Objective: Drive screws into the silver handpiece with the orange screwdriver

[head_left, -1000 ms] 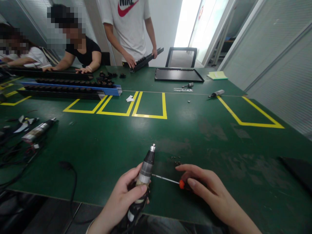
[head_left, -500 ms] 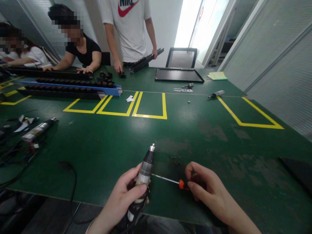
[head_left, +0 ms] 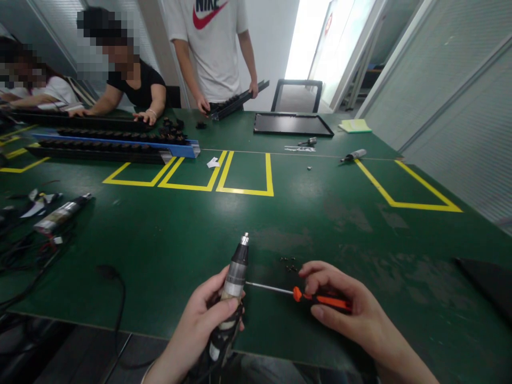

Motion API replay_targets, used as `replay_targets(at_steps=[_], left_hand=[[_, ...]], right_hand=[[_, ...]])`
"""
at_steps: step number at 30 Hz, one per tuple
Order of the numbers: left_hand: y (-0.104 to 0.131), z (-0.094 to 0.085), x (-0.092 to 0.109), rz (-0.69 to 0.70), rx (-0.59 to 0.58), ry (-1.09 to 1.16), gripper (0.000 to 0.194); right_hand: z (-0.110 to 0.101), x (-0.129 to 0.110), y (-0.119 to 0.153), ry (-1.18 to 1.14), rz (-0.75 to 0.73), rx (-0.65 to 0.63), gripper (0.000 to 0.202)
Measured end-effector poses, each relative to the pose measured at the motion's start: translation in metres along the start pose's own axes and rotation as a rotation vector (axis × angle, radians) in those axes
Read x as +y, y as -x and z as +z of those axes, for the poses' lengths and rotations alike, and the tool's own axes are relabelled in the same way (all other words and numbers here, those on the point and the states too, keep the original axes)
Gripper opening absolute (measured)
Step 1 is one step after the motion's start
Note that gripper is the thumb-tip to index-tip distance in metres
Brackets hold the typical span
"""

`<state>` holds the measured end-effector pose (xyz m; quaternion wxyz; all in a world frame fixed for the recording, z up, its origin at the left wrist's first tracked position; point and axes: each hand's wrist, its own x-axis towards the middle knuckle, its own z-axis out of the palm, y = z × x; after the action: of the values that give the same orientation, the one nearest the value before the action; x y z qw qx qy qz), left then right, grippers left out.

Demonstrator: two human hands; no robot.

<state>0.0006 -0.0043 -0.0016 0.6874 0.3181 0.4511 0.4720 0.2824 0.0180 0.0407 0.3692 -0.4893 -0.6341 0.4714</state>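
Note:
Tilted with its bare metal tip up, an electric screwdriver (head_left: 235,277) is wrapped in my left hand (head_left: 212,314). My right hand (head_left: 340,298) is around the orange and black handle of a hand screwdriver (head_left: 328,301). Its thumb and index finger are spread apart, and the handle's back end lies by the palm. The thin shaft points left, its tip against or just beside the electric screwdriver's body; contact is hard to tell. Several small dark screws (head_left: 288,264) lie on the green table (head_left: 180,224) just beyond my right hand.
At the left lie another electric screwdriver (head_left: 62,213) and tangled cables (head_left: 24,277). Black and blue rails (head_left: 192,148) stand further back. A dark flat object (head_left: 480,282) is at the right. A black frame (head_left: 294,125) lies far off, near a standing person (head_left: 216,58) holding a rail.
My right thumb and fingers have spread apart, baring more of the orange handle. The electric screwdriver has shifted slightly left. The standing person's hand has moved from the table to the rail.

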Motion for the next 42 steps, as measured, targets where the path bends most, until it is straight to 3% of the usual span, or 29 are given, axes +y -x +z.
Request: replay_targets(at_steps=[4, 13, 16, 22, 24, 27, 33, 37, 42], left_hand=[[0.001, 0.0, 0.0, -0.002, -0.002, 0.027, 0.054], [-0.001, 0.002, 0.003, 0.006, 0.004, 0.05, 0.047], [-0.001, 0.0, 0.001, 0.013, -0.008, 0.047, 0.047], [-0.001, -0.002, -0.001, 0.02, 0.01, 0.04, 0.047], [-0.001, -0.002, -0.002, 0.021, 0.011, 0.041, 0.048], [0.0, -0.002, -0.003, 0.021, 0.01, 0.041, 0.049], [0.0, -0.001, -0.001, 0.011, 0.015, 0.028, 0.051], [0.0, -0.001, -0.001, 0.015, 0.004, 0.019, 0.051], [0.0, -0.002, -0.001, 0.013, -0.004, 0.027, 0.049]], right_hand=[[0.003, 0.002, -0.001, 0.034, -0.043, 0.009, 0.006], [0.006, 0.006, -0.003, 0.087, 0.039, 0.121, 0.016], [0.008, 0.006, -0.004, 0.137, 0.033, 0.105, 0.022], [0.011, 0.012, -0.001, 0.03, 0.248, -0.02, 0.054], [0.011, 0.01, -0.001, 0.089, 0.235, -0.017, 0.055], [0.01, 0.007, -0.003, 0.181, 0.158, 0.046, 0.041], [0.008, 0.005, -0.005, 0.111, 0.063, 0.171, 0.018], [0.007, 0.004, -0.004, 0.121, -0.007, 0.176, 0.019], [0.008, 0.004, 0.0, 0.103, 0.002, 0.131, 0.038]])
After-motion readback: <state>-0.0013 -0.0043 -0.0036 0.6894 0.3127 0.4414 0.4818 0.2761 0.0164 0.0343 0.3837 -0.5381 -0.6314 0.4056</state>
